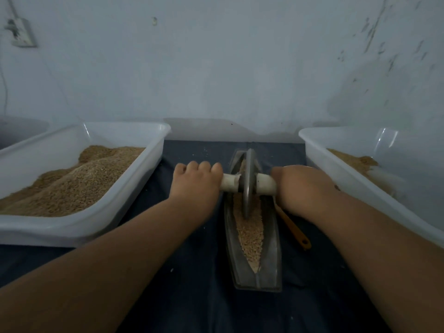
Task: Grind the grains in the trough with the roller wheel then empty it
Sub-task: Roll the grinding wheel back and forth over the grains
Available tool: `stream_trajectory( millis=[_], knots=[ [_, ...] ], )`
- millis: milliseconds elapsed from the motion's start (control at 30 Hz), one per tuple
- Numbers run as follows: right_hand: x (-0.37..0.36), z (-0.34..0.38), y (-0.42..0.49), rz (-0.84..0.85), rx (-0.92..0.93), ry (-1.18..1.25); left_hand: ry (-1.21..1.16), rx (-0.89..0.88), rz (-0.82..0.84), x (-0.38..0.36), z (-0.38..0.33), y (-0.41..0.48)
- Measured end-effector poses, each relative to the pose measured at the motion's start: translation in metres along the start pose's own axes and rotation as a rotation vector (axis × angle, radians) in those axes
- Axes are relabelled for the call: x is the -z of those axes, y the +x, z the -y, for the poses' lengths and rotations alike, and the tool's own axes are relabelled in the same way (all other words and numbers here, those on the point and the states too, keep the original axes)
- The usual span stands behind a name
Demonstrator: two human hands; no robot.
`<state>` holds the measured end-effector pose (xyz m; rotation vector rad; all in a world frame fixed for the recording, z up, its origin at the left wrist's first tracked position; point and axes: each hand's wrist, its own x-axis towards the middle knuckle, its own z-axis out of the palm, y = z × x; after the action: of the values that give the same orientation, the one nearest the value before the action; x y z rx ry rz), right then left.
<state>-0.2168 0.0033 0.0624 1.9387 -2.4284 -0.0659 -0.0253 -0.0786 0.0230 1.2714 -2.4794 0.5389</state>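
The roller wheel (247,183) is stood in the trough (254,236), upright on the grains (249,234). Its axle is gripped by the left hand (197,181) and right hand (302,188), fingers clenched round either end, apparently for even downward pressure.

The scene is taken from a single head-worn camera, aimed forward and down at close range. The trough (271,255) is held near the centre, the lower half is filled by the cloth (192,272), and the wall (216,68) is faced beyond its far edge.
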Motion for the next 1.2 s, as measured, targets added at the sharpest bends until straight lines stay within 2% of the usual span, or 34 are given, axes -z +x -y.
stream_trajectory(
  millis=[33,167,300,367,433,500,600,667,800,900,1033,1200],
  knots=[
    [0.000,0.001,-0.010,0.021,0.000,0.005,-0.017,-0.015,0.004,0.003,0.000,-0.010],
    [0.000,0.001,-0.051,-0.155,0.135,-0.058,-0.117,-0.041,-0.012,0.011,0.004,-0.043],
    [0.008,-0.008,-0.066,-0.133,0.215,0.041,-0.337,-0.001,-0.033,0.021,-0.001,-0.067],
    [0.009,-0.012,-0.067,-0.051,0.190,0.171,-0.549,0.088,-0.131,0.030,-0.006,-0.077],
    [0.006,-0.015,-0.070,0.000,0.118,0.336,-0.731,0.190,-0.297,0.036,-0.010,-0.089],
    [-0.003,-0.019,-0.071,-0.028,0.057,0.445,-0.866,0.276,-0.325,0.038,-0.013,-0.100],
    [-0.017,-0.021,-0.075,-0.101,-0.039,0.596,-0.994,0.377,-0.180,0.031,-0.016,-0.108],
    [-0.021,-0.020,-0.073,-0.155,-0.115,0.792,-1.070,0.409,-0.039,0.023,-0.015,-0.109],
    [-0.012,-0.020,-0.053,-0.214,-0.256,1.167,-1.268,0.315,0.215,0.019,-0.022,-0.110],
    [-0.001,-0.023,-0.025,-0.294,-0.368,1.277,-1.379,0.226,0.348,0.025,-0.022,-0.111],
    [0.010,-0.031,0.017,-0.284,-0.461,1.374,-1.527,0.200,0.469,0.026,-0.015,-0.111],
    [0.005,-0.041,0.065,-0.230,-0.625,1.280,-1.622,0.164,0.510,0.026,-0.012,-0.109]
  ],
)
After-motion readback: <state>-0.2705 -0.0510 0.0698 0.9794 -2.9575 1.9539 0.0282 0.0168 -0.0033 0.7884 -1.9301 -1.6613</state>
